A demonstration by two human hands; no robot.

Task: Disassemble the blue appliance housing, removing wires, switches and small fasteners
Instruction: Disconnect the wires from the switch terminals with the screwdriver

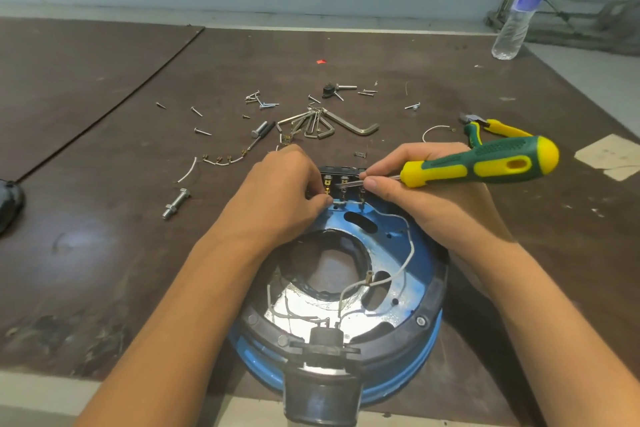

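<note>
A: Which step is this?

B: The switch, I'd judge. The housing [381,237] lies open side up at the near edge of the table [104,184]. The black switch [344,180] stands on the housing's far rim, brass terminals facing us.

A: And the hands?

B: The left grip [277,191] is over the housing's far-left rim, fingers curled, thumb and fingertips pinching the switch at its left terminals. The right grip [436,198] is over the far-right rim, closed round the screwdriver [485,163]. Thumb and forefinger pinch the shaft close to the handle, and the blade reaches across to the terminals. Whether the tip sits under a connector I cannot tell.

A: So wires first?

B: Likely. A white wire [411,248] runs from the switch's foot across the inside of the housing to a brass end near the centre hole, so one lead looks attached. Screws [261,102] lie scattered beyond the housing, which suggests much of the fastening is already out.

A: What does the next move need?

B: A steady hold on the switch while the blade levers a connector off its tab. It wants small force, straight along the tab, or the blade may slip toward the left thumb. If one sticks, the pliers [498,128], beyond the housing to the right, seem the better tool.
</note>
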